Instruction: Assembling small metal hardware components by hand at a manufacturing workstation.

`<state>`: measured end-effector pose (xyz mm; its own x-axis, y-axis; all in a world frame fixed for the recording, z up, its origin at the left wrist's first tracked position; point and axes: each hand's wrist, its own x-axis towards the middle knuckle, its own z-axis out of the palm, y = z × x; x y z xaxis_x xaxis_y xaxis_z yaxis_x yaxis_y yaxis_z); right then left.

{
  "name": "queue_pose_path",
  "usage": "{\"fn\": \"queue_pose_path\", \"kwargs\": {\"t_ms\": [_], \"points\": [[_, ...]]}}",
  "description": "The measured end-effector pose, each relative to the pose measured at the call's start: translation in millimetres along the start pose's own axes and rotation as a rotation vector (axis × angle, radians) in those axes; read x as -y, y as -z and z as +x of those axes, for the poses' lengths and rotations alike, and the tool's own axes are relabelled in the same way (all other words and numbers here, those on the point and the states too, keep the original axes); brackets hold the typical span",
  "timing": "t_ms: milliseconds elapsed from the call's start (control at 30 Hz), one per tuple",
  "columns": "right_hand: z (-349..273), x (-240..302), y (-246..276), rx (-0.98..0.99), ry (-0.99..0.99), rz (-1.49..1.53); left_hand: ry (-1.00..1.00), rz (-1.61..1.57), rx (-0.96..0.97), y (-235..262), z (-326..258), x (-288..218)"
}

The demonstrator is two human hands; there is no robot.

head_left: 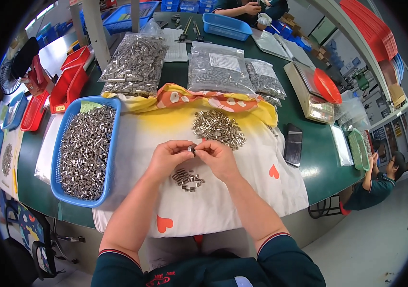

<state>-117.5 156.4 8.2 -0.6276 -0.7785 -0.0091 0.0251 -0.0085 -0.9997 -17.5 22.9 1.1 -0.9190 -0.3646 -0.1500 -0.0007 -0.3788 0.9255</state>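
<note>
My left hand [171, 155] and my right hand [217, 157] meet over the middle of a white cloth [261, 193]. Between their fingertips is a small metal cylinder [191, 149], pinched from both sides. Just beyond my hands lies a large heap of shiny metal cylinders [218, 128]. A smaller pile of the same kind of pieces [188, 179] sits nearer to me, below my fingers. To the left stands a blue plastic basket [56, 162] filled with many more small metal pieces [88, 150].
Plastic bags of metal parts [221, 67] line the back beyond a rolled yellow cloth edge [141, 104]. A phone [293, 144] and a scale [311, 95] with a red tray [327, 86] are on the right. Red bins [67, 88] stand left. A co-worker [374, 186] sits far right.
</note>
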Motion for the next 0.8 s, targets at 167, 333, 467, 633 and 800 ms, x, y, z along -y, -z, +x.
{"fn": "queue_pose_path", "kwargs": {"t_ms": [167,333,467,633,800], "points": [[-6,12,-8,-0.099,0.175,-0.328,0.015,-0.013,0.018,3,0,2],[-8,13,-8,-0.129,0.464,-0.658,0.023,-0.016,0.028,3,-1,3],[-6,11,-10,-0.144,0.608,-0.72,0.003,0.036,0.026,3,-3,1],[-7,11,-12,-0.144,0.451,-0.604,-0.017,0.097,-0.032,0,-4,-1],[-7,15,-9,-0.099,0.366,-0.541,0.023,0.1,-0.001,2,-3,-7]]}}
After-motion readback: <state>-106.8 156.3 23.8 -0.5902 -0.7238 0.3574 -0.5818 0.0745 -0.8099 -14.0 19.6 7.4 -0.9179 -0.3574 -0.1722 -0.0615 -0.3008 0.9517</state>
